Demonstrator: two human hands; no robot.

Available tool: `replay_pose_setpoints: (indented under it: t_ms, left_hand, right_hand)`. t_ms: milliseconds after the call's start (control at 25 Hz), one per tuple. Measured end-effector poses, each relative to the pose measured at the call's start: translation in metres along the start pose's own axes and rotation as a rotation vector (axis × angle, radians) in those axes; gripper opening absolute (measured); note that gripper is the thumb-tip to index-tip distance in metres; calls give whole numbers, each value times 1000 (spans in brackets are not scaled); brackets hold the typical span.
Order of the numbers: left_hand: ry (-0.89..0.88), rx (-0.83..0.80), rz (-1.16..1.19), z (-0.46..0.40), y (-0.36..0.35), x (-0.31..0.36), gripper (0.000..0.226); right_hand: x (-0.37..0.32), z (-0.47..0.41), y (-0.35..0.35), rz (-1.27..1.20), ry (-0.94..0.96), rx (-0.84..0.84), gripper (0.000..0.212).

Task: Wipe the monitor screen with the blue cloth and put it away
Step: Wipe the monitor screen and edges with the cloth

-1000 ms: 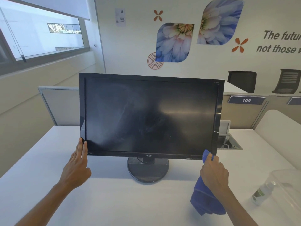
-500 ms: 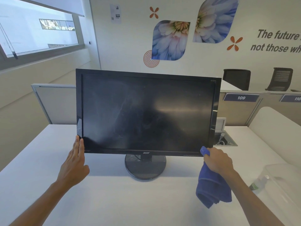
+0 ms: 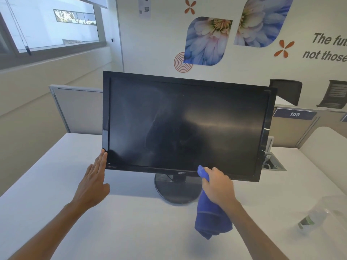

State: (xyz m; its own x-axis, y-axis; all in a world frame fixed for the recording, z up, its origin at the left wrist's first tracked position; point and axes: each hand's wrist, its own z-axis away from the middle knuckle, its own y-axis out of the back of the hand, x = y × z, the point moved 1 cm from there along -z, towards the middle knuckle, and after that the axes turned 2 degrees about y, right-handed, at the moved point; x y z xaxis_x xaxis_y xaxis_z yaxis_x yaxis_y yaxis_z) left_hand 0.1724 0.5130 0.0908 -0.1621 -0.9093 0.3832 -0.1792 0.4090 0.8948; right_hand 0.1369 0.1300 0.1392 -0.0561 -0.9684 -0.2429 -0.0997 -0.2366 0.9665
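A black monitor [image 3: 184, 124] with a smudged dark screen stands on a round base [image 3: 176, 190] on the white desk [image 3: 131, 222]. My left hand [image 3: 93, 182] lies flat with straight fingers against the monitor's lower left corner. My right hand [image 3: 218, 184] grips the blue cloth [image 3: 210, 220] at the bottom bezel, just right of the logo. A bit of cloth pokes out above the fingers and touches the bezel. The rest hangs down below the hand over the desk.
A clear plastic box [image 3: 336, 205] with a spray bottle [image 3: 311, 218] behind its wall sits at the desk's right edge. A cable well [image 3: 274, 164] opens behind the monitor's right side. Grey partitions [image 3: 78, 109] bound the desk at the back.
My right hand has slid the cloth leftwards along the bottom bezel, from the lower right corner to near the logo. The left hand stays at the lower left corner.
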Motion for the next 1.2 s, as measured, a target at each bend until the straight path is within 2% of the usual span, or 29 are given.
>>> replay_pose_setpoints:
  t_ms: [40, 280, 560, 880, 1200]
  left_hand:
    - [-6, -4, -4, 0, 1, -4, 108]
    - [-69, 4, 74, 1, 8, -16, 105]
    - [47, -79, 251, -2, 9, -13, 104]
    - [10, -62, 375, -4, 4, -17, 110]
    - [14, -95, 405, -4, 1, -23, 108]
  right_hand:
    - [-23, -1, -5, -5, 47, 3, 10]
    - [-138, -18, -45, -85, 298, -33, 40]
    - [-234, -25, -90, -86, 457, -20, 44]
    - [-267, -30, -104, -41, 425, -108, 61]
    - [-275, -39, -86, -129, 398, -171, 41]
